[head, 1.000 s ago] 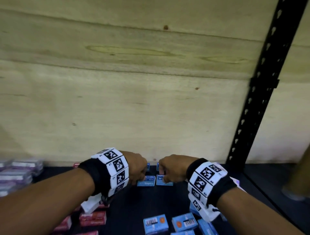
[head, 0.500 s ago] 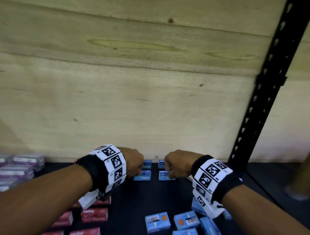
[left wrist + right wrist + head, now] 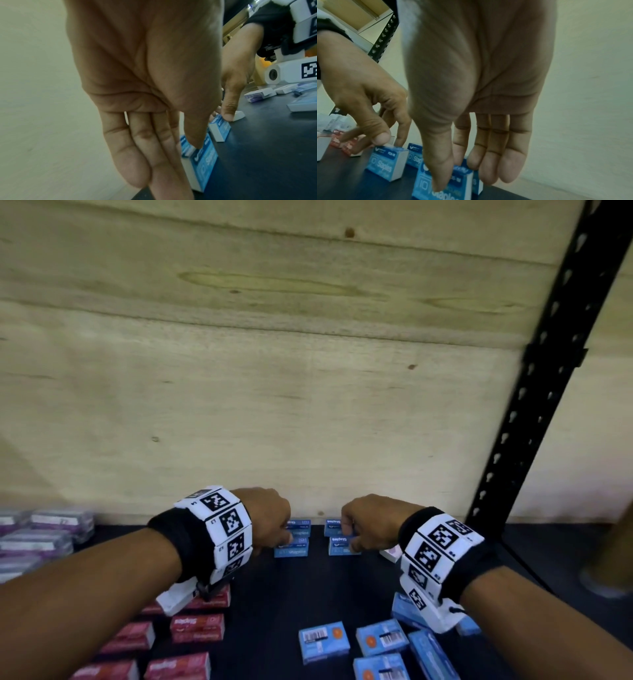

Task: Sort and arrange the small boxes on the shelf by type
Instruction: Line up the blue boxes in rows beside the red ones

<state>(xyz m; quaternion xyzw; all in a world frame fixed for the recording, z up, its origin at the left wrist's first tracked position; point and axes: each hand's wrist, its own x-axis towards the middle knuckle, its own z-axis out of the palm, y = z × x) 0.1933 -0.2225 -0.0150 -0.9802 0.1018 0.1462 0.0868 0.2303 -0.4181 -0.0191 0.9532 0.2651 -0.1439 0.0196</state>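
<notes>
Pinching upright blue staple boxes, left hand thumb-and-fingers on one, right hand gripping another.

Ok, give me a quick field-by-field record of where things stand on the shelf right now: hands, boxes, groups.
left hand: thumb and fingers on an upright blue staples box, near the back wall
right hand: thumb and fingers on the other front upright blue box
blue boxes behind: one more stands behind each held box
loose blue boxes: lying flat, front right, barcodes up
red boxes: lying flat, front left
purple boxes: stacked, far left
shelf post: black, right of the hands
</notes>
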